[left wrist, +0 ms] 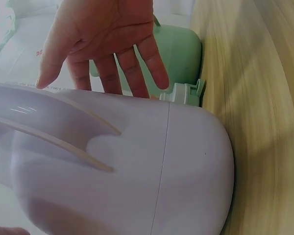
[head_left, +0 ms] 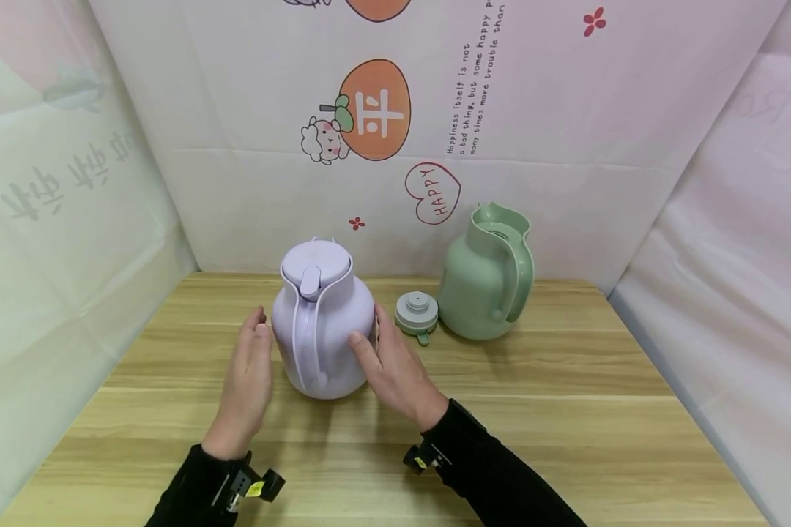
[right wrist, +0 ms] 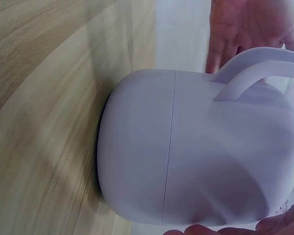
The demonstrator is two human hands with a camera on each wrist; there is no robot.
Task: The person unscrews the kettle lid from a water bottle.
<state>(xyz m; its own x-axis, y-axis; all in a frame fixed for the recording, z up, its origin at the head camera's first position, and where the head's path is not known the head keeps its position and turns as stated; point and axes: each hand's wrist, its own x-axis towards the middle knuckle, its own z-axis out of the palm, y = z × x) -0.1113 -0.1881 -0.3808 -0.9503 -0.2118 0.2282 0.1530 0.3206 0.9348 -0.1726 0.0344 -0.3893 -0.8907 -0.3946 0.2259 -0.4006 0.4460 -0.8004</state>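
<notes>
The lavender jug (head_left: 335, 318) is standing on the wooden table (head_left: 534, 417), a little left of the middle of the frame, and the two hands are flanking it. The left hand (head_left: 247, 380) is holding its fingers straight along the jug's left side, just beside the wall, and is gripping nothing. The right hand (head_left: 402, 373) is reaching up on the other side, its fingers extended and spread and its thumb lying in front of the jug's flank; I'm not able to tell whether it is touching, but it isn't closing round anything. Between them, the jug's handle (head_left: 306, 344) is facing toward the bottom of the frame, and its lid (head_left: 316, 263) is sitting on top. Black sleeves (head_left: 504, 468) are covering both forearms, entering from the bottom edge.

Right of the jug, a gray-green stopper (head_left: 417, 311) is resting on the tabletop, and just beside it a green jug (head_left: 468, 285) is standing with its handle turned to the lower right. Behind everything, a pale printed cloth (head_left: 554, 110) is hanging, showing an orange fruit drawing (head_left: 392, 77) near the top centre and a red HAPPY heart (head_left: 433, 194) below it.
</notes>
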